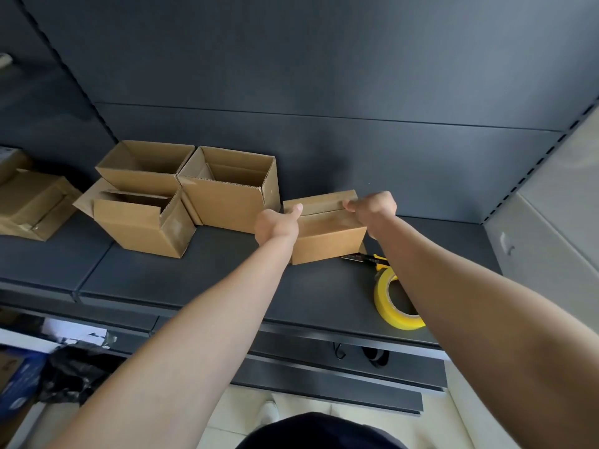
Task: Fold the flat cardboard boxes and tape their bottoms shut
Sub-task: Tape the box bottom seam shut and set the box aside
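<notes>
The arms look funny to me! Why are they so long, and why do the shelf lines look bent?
Head view: the wide-angle lens stretches the forearms toward the bottom edge and bows the front edge of the shelf. Head view: the light is soft, paler across the upper right of the back panel, with only faint shadows around the small box that the left hand and right hand grip.
</notes>
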### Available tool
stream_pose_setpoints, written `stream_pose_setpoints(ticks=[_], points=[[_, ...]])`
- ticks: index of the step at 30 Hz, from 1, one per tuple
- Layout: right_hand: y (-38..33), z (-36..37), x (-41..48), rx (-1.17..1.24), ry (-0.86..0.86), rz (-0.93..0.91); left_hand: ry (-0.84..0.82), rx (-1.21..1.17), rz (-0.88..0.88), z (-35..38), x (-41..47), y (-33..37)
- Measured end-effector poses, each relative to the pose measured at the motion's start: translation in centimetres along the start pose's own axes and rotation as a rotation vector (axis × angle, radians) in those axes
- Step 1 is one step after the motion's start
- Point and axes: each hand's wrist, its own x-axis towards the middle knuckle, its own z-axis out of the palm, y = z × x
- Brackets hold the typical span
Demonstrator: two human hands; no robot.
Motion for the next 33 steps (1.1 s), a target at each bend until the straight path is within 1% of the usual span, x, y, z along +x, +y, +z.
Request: stream_pose_setpoints(ticks=[5,8,10,13,15,17,19,21,24,26,28,30,33], points=[[0.5,0.3,0.0,-0.008,0.078,0.032,0.012,0.054,0.017,-0.3,0.5,-0.3],[0.6,0.0,-0.1,-0.026,0.11,0.011,-0.001,0.035,0.058,-0.2,0.8,-0.3],[0.5,-0.6,0.1,0.075,0.153,-0.02,-0.025,-0.019,0.085,0.0,0.7,0.0],[-0.1,-1.5,-0.7,0.311,0.232,-0.051,-0.08,-0.128,0.123,0.4,0.3,0.5],[-0.3,-1.9,-1.2,0.457,0.245,0.012,-0.109,-0.177,0.164,0.8,-0.2,0.6],[-0.1,-2.4,-1.5,0.537,0.248,0.07,-0.125,-0.188,0.228,1.1,-0.6,0.7],[0.7,-2.9,-1.6,0.549,0.243,0.104,-0.154,-0.2,0.275,1.1,-0.8,0.7],[1.3,-3.2,-1.8,0.544,0.234,0.136,-0.209,-0.226,0.275,1.2,-0.8,0.7],[2.3,-3.2,-1.5,0.512,0.203,0.171,-0.268,-0.271,0.171,1.2,-0.4,0.5],[2.4,-3.2,-1.9,0.474,0.163,0.145,-0.31,-0.252,0.087,1.1,-0.1,0.1],[2.1,-3.3,-2.9,0.429,0.141,0.105,-0.384,-0.21,0.049,1.0,0.1,-0.3],[2.1,-3.3,-3.4,0.421,0.143,0.079,-0.425,-0.151,0.077,0.9,0.1,-0.7],[2.5,-3.0,-4.3,0.503,0.177,0.095,-0.414,-0.106,0.144,0.6,0.3,-1.2]])
